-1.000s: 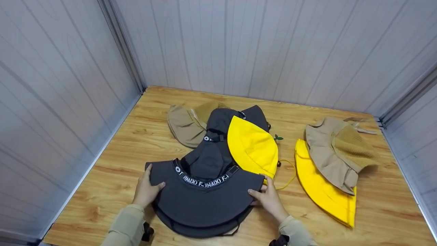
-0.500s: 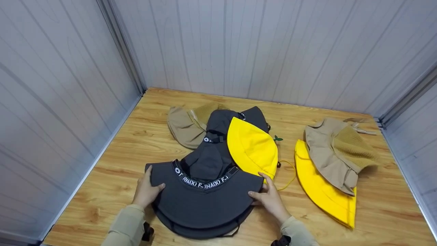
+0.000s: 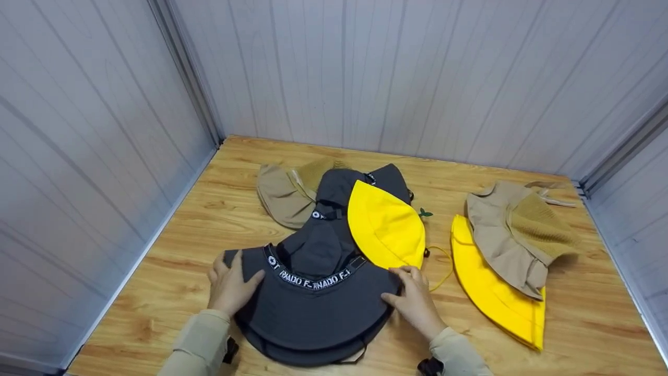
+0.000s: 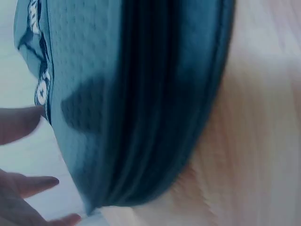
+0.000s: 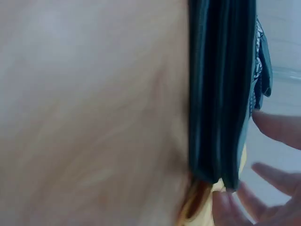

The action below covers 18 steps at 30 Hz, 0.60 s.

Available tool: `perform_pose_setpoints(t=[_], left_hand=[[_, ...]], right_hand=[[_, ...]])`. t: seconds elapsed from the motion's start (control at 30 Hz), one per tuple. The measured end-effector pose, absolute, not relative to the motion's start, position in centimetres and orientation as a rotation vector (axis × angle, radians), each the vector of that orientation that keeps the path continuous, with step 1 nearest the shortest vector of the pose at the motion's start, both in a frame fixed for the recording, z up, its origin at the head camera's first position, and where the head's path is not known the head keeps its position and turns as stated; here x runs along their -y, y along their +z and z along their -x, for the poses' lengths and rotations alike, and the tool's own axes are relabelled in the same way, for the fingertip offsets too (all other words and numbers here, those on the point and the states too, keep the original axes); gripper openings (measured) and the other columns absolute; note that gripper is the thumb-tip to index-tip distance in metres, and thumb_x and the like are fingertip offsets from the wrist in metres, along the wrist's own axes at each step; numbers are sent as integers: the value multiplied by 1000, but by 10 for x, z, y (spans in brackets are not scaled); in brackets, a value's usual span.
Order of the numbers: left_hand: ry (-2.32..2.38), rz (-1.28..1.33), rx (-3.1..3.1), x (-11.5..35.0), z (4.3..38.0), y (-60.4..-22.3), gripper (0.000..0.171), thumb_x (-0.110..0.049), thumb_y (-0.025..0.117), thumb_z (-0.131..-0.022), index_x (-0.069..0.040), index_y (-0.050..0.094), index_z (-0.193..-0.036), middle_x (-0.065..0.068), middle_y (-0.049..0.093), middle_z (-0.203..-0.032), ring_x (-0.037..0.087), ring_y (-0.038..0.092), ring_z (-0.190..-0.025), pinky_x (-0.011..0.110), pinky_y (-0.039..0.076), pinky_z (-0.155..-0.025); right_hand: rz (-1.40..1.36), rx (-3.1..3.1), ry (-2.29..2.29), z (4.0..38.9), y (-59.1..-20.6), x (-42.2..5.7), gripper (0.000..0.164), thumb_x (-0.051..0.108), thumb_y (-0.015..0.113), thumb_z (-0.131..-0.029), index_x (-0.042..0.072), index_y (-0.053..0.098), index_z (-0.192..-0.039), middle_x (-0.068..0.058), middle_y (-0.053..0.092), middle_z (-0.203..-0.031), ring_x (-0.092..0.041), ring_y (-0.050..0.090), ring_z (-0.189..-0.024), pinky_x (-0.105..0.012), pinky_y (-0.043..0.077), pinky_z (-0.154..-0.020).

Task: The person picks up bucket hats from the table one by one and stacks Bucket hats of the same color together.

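Note:
A dark grey sun hat (image 3: pixel 313 318) lies folded at the near middle of the table, its wide brim layered and its lettered band facing up. My left hand (image 3: pixel 232 287) is over the brim's left corner with spread fingers; in the left wrist view its thumb (image 4: pixel 21 123) casts a shadow on the brim. At the right corner my right hand (image 3: pixel 415 297) holds the brim edge, thumb on top; in the right wrist view a fingertip (image 5: pixel 225 207) is at the brim's underside. A yellow bucket hat (image 3: pixel 386 224) with a green sprout lies just behind.
Another dark grey hat (image 3: pixel 342 185) and a beige hat (image 3: pixel 284 201) lie behind, partly overlapped. To the right, a second beige hat (image 3: pixel 501 235) rests on a folded yellow hat (image 3: pixel 490 297). Pale panel walls (image 3: pixel 365 78) enclose the wooden table (image 3: pixel 141 313).
My left hand has loosened from the brim's left corner and shifted inward over it, fingers spreading. My right fingers have slid slightly inward at the right corner. The hats stay in place.

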<state>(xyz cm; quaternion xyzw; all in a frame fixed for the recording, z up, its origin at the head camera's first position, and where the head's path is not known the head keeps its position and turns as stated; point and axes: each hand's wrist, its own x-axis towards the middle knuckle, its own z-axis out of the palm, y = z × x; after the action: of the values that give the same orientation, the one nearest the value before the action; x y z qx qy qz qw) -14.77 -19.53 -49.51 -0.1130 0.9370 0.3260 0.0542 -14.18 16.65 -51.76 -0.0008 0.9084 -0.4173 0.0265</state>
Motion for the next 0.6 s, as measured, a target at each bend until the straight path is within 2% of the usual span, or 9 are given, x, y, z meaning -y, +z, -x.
perform_pose_setpoints(t=[0.07,0.17,0.3,0.47,0.6], left_hand=[[933,270,-2885,187,147,-496,84,-38,67,-92,1,27,-154,38,6,-156,59,1,-143,73,12,-113],[847,169,-2925,172,146,-498,93,-48,71,-87,-2,28,-155,34,10,-159,58,-2,-145,77,2,-111],[751,59,-2958,154,144,-503,103,-57,75,-80,-9,27,-157,29,10,-162,59,-3,-145,80,-4,-107],[657,-51,-2906,139,141,-507,113,-59,81,-72,-19,22,-159,24,3,-165,59,-5,-145,84,-2,-103],[625,-72,-2868,136,141,-508,115,-56,84,-69,-21,22,-159,26,3,-164,62,-3,-143,86,1,-100]], right_hand=[[90,-2843,-1228,141,-517,-163,55,13,81,-80,-1,62,-129,-19,51,-135,-39,41,-127,-54,38,-106],[211,-2857,-1162,139,-517,-159,58,17,81,-82,-3,60,-132,-19,50,-142,-41,38,-135,-56,35,-111],[315,-2844,-1081,136,-519,-156,66,26,80,-84,-2,55,-138,-20,44,-151,-46,30,-144,-61,26,-116],[366,-2793,-1029,137,-522,-157,74,34,80,-83,-1,52,-141,-19,36,-157,-48,22,-147,-64,17,-118],[392,-2757,-969,138,-527,-159,76,38,79,-83,-1,50,-142,-18,33,-159,-48,19,-148,-65,16,-118]])
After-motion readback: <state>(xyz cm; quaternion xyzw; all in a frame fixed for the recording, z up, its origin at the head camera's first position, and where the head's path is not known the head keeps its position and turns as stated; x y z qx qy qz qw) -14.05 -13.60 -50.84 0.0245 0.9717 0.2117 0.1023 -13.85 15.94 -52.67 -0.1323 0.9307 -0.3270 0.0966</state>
